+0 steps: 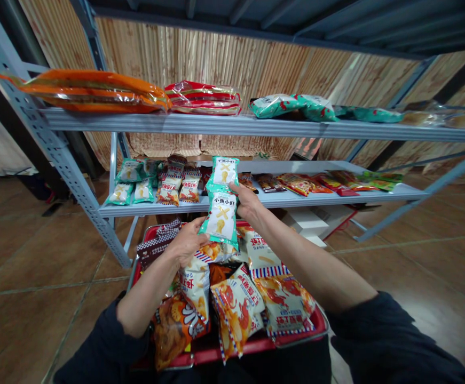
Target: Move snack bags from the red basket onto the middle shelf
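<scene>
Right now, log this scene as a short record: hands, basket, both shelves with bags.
Left hand: holding the lower left of the nearer teal-and-white bag
Right hand: gripping the right side, where that bag meets the farther teal-and-white bag
Red basket: below the hands, piled with snack bags
Lower shelf: teal-and-white packs at left, more packets rightward
Upper shelf: orange bag, red bag, teal packs
</scene>
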Action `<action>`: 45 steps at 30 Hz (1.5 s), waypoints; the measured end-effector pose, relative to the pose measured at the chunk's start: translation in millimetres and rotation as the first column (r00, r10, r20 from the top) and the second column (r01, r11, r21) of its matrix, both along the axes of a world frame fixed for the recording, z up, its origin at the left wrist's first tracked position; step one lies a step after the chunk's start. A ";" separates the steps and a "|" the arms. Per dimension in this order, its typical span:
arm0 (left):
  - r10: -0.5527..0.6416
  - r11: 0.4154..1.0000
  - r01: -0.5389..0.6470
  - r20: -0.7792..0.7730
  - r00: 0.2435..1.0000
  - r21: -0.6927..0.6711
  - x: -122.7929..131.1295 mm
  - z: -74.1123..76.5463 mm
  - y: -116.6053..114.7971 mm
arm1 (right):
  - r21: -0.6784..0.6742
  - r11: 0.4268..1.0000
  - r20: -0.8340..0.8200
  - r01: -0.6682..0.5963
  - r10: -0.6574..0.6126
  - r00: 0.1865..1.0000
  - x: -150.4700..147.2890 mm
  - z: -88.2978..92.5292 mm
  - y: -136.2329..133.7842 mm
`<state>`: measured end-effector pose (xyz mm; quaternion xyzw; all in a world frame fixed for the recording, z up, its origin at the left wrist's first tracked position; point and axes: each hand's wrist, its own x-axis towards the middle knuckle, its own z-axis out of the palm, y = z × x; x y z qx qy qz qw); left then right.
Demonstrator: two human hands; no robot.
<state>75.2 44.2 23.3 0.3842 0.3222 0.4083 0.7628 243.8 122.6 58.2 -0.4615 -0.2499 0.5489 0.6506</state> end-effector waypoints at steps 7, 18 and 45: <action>-0.021 1.000 0.021 0.024 0.999 0.018 -2.5 1.9 -0.5 | -0.015 1.000 -0.038 -0.016 0.015 0.999 -3.0 2.6 -0.7; -0.028 1.000 0.028 0.012 1.000 -0.009 -5.7 15.6 -6.9 | -0.037 0.999 -0.028 -0.022 0.021 0.999 -7.4 6.7 -3.3; -0.048 0.999 0.048 0.012 0.999 0.008 -5.1 11.1 -13.7 | -0.118 0.991 -0.060 -0.060 0.053 0.997 -13.1 11.3 -14.7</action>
